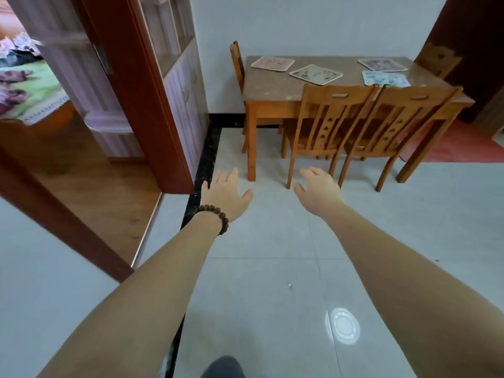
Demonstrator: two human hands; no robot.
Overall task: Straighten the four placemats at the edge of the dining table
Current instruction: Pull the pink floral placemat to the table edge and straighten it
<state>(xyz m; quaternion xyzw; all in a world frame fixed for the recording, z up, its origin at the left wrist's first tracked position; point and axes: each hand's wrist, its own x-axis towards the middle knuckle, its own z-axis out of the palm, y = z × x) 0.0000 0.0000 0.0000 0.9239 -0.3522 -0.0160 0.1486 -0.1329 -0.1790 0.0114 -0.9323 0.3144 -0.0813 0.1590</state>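
reaching empty hands (226, 193), placemats (315, 74) askew

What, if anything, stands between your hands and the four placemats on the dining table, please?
Two wooden slat-back chairs are pushed in along the near side of the brown dining table, in front of the four patterned square placemats. Both the left hand and the right hand are open and empty, over the grey tiled floor.

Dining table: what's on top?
Four placemats on the dining table: pink, green-patterned, purple-patterned, blue. Chair backs cover part of its near edge.
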